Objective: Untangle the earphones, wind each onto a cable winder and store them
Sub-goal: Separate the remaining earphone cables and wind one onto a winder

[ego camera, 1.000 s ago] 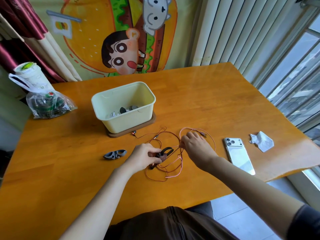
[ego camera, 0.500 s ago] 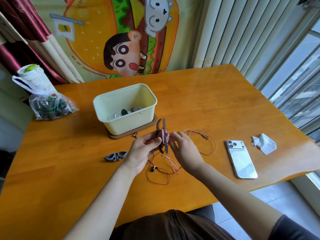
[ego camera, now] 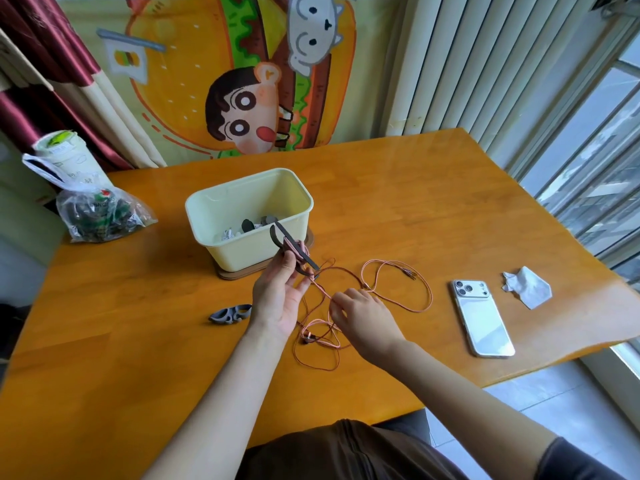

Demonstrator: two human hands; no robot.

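My left hand point(ego camera: 278, 299) holds a dark cable winder point(ego camera: 293, 249) raised above the table, with a few turns of pink earphone cable round its middle. From the winder the pink and brown earphone cable point(ego camera: 398, 299) trails down in loose loops over the table. My right hand point(ego camera: 360, 318) pinches that cable just right of my left hand. An earbud point(ego camera: 307, 337) lies on the table between my wrists. A second, grey winder point(ego camera: 230, 314) lies bare to the left. The cream storage box point(ego camera: 221, 209) behind holds several wound earphones.
A white phone point(ego camera: 483, 320) lies face down to the right, with a crumpled tissue point(ego camera: 526, 287) beyond it. A plastic bag point(ego camera: 97, 216) and a cup point(ego camera: 62, 157) stand at the table's far left corner. The table's near and right edges are close.
My left hand has lifted the winder off the table and up in front of the box. My right hand has let go near the winder and dropped lower, onto the trailing cable.
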